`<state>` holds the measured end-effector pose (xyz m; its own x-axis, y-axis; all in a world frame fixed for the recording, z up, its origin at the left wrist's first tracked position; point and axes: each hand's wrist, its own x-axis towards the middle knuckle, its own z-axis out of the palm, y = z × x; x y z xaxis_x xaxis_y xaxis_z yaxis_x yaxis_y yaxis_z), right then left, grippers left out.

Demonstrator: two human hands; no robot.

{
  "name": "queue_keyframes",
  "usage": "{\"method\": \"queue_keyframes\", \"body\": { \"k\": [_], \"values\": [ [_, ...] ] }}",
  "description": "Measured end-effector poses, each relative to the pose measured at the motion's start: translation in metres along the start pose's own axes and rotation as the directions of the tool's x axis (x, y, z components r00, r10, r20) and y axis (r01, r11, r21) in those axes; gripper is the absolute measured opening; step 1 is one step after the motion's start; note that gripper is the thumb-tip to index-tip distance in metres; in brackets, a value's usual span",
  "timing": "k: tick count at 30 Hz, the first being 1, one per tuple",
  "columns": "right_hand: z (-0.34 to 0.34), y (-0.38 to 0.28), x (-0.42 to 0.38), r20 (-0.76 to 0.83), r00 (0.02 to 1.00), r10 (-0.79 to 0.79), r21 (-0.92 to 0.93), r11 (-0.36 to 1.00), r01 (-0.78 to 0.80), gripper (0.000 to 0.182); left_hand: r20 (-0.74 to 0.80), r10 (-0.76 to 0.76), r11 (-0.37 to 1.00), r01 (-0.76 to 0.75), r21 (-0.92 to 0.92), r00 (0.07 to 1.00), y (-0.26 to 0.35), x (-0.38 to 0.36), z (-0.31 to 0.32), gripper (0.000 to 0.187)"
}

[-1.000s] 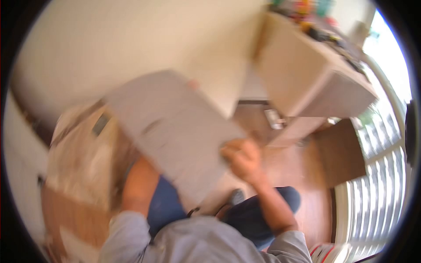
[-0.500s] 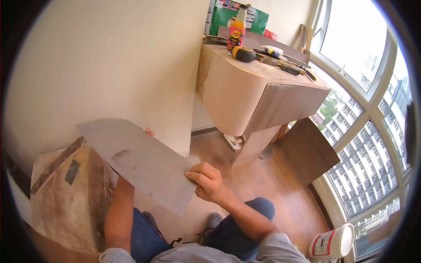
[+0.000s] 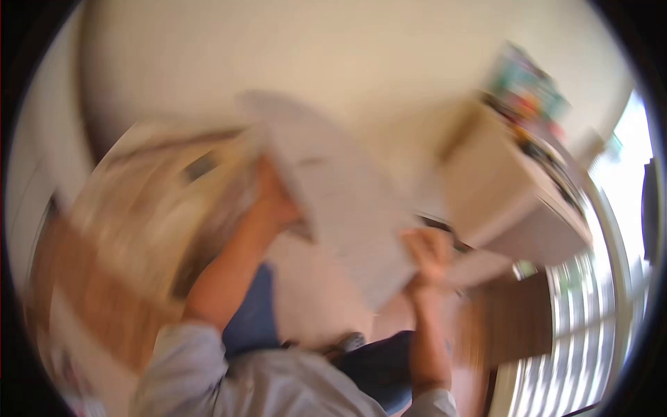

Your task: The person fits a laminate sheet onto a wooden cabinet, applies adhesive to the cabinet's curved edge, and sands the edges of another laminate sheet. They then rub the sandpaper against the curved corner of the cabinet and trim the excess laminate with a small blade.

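A thin grey rectangular sheet (image 3: 340, 194), blurred by motion, slants in front of me between both hands. My left hand (image 3: 276, 198) grips it at the left side, its fingers partly hidden by the sheet. At the lower right edge, my right hand (image 3: 429, 251) is closed on the sheet with the fingers bent over the border. Left of the sheet stands a worn, stained wooden piece (image 3: 139, 184) with a dark patch (image 3: 201, 165) on its top, close to my left forearm.
A pale cabinet with a rounded corner (image 3: 486, 174) juts out at the right, with blurred tools (image 3: 549, 160) on top. A brown panel (image 3: 517, 316) leans below it near the bright windows (image 3: 590, 299). The plain wall (image 3: 313, 55) rises ahead.
My view has swung left, so the cabinet and window sit further right. The sheet, still in both hands, is now more steeply slanted and nearer the middle of the view.
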<state>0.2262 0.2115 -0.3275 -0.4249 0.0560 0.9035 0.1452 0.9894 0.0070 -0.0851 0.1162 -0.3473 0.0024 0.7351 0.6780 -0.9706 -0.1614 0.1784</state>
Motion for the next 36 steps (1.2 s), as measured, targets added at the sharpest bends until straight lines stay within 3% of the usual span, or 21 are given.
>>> {"method": "queue_keyframes", "body": {
  "k": [1, 2, 3, 4, 6, 7, 9, 11, 13, 15, 17, 20, 24, 26, 27, 29, 30, 32, 33, 35, 36],
  "values": [
    [0.001, -0.003, 0.008, 0.063, 0.998, -0.005, 0.010, 1.000, 0.005, 0.036, -0.516, 0.322, 0.883, -0.056, 0.465, 0.793, -0.019, 0.008, 0.090, 0.112],
    [0.013, -0.010, 0.013, 0.006, 0.999, 0.041, 0.148, 0.988, -0.041, 0.041, -0.393, 0.279, 0.918, -0.123, 0.377, 0.876, -0.011, -0.017, 0.114, 0.109],
    [0.023, -0.017, 0.033, -0.039, 0.993, -0.113, 0.188, 0.975, 0.119, 0.046, -0.224, 0.202, 0.952, -0.138, 0.274, 0.953, 0.000, -0.038, 0.134, 0.106],
    [0.030, -0.025, 0.046, -0.033, 0.980, -0.197, 0.185, 0.962, 0.200, 0.052, -0.241, 0.254, 0.932, -0.170, 0.319, 0.937, 0.003, -0.057, 0.157, 0.106],
    [0.047, -0.050, 0.065, 0.017, 0.961, -0.275, 0.291, 0.921, 0.258, 0.052, -0.376, 0.473, 0.598, 0.023, 0.801, 0.797, -0.005, -0.087, 0.196, 0.083],
    [0.060, -0.061, 0.076, 0.072, 0.935, -0.346, 0.351, 0.887, 0.301, 0.053, -0.373, 0.487, 0.587, 0.021, 0.809, 0.790, 0.001, -0.101, 0.206, 0.083],
    [0.094, -0.087, 0.085, 0.055, 0.900, -0.433, 0.410, 0.832, 0.375, 0.050, -0.441, 0.686, 0.550, -0.016, 0.835, 0.578, 0.009, -0.136, 0.228, 0.062],
    [0.119, -0.117, 0.094, 0.067, 0.877, -0.475, 0.473, 0.789, 0.391, 0.049, -0.455, 0.774, 0.554, -0.122, 0.824, 0.441, 0.029, -0.186, 0.226, 0.054],
    [0.147, -0.139, 0.097, 0.057, 0.862, -0.504, 0.479, 0.772, 0.419, 0.048, -0.303, 0.913, 0.326, -0.040, 0.945, 0.273, 0.049, -0.233, 0.229, 0.046],
    [0.167, -0.155, 0.087, 0.041, 0.854, -0.518, 0.466, 0.766, 0.442, 0.047, -0.284, 0.927, 0.311, -0.080, 0.947, 0.244, 0.076, -0.277, 0.244, 0.045],
    [0.179, -0.168, 0.072, 0.108, 0.882, -0.458, 0.598, 0.739, 0.311, 0.042, -0.201, 0.942, 0.213, -0.015, 0.977, 0.267, 0.114, -0.337, 0.251, 0.046],
    [0.186, -0.166, 0.046, 0.252, 0.873, -0.417, 0.658, 0.736, 0.162, 0.036, -0.289, 0.939, 0.298, -0.020, 0.954, 0.186, 0.162, -0.422, 0.248, 0.052],
    [0.189, -0.126, 0.010, 0.367, 0.880, -0.301, 0.605, 0.796, 0.020, 0.032, -0.439, 0.847, 0.469, -0.032, 0.883, 0.300, 0.182, -0.486, 0.225, 0.053],
    [0.180, -0.095, -0.011, 0.472, 0.866, -0.163, 0.521, 0.844, -0.125, 0.028, -0.378, 0.881, 0.352, 0.140, 0.926, 0.285, 0.180, -0.493, 0.207, 0.051],
    [0.178, -0.083, -0.019, 0.481, 0.865, -0.143, 0.500, 0.855, -0.137, 0.028, -0.396, 0.868, 0.369, 0.142, 0.918, 0.300, 0.180, -0.485, 0.204, 0.051],
    [0.172, -0.065, -0.042, 0.539, 0.837, -0.096, 0.449, 0.874, -0.189, 0.023, -0.492, 0.870, 0.472, 0.230, 0.851, 0.036, 0.170, -0.469, 0.212, 0.050],
    [0.168, -0.058, -0.050, 0.531, 0.844, -0.083, 0.436, 0.880, -0.187, 0.022, -0.508, 0.861, 0.487, 0.238, 0.841, 0.034, 0.164, -0.459, 0.218, 0.050],
    [0.159, -0.047, -0.064, 0.557, 0.830, -0.036, 0.414, 0.878, -0.240, 0.021, -0.558, 0.815, 0.556, 0.475, 0.682, -0.154, 0.156, -0.441, 0.225, 0.051],
    [0.155, -0.044, -0.070, 0.574, 0.819, -0.003, 0.401, 0.873, -0.278, 0.021, -0.565, 0.810, 0.563, 0.480, 0.673, -0.158, 0.168, -0.460, 0.222, 0.051],
    [0.144, -0.043, -0.076, 0.614, 0.788, 0.045, 0.376, 0.861, -0.342, 0.017, -0.713, 0.671, 0.623, 0.675, 0.394, -0.203, 0.205, -0.513, 0.221, 0.056],
    [0.139, -0.041, -0.080, 0.646, 0.762, 0.049, 0.359, 0.861, -0.360, 0.016, -0.718, 0.665, 0.624, 0.682, 0.382, -0.207, 0.204, -0.507, 0.223, 0.056]
  ]
}}
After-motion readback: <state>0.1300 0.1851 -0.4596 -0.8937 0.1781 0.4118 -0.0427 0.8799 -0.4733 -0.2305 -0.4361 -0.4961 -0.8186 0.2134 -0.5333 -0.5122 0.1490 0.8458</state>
